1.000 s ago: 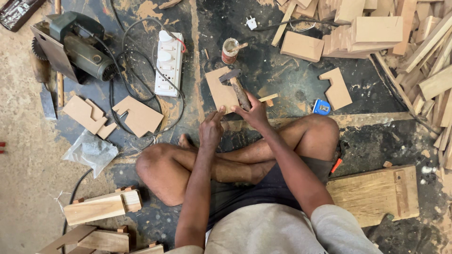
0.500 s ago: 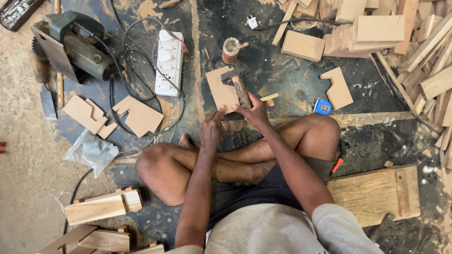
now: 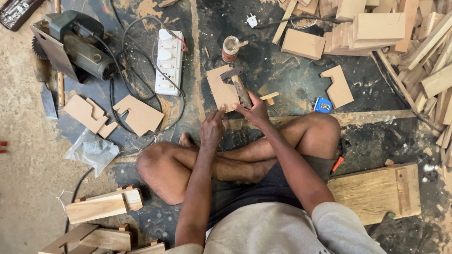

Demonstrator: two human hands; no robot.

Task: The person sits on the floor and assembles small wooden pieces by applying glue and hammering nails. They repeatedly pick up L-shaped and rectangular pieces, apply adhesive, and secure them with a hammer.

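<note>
head-worn camera, facing straight down, close

The right hand [image 3: 256,112] wraps the hammer [image 3: 240,89] handle, so the handle's lower end is hidden in the grip. The left hand [image 3: 213,127] covers the near edge of the cut board [image 3: 220,89] — whether a nail stands under its fingertips is too small to tell. The person's far foot [image 3: 186,139] shows only as toes behind the left forearm. The wood stack [image 3: 423,37] runs off the top and right edges, and the circular saw [image 3: 70,44] blade is mostly hidden by its guard. The plank [image 3: 376,190] — its left end lies under the thigh.
</note>
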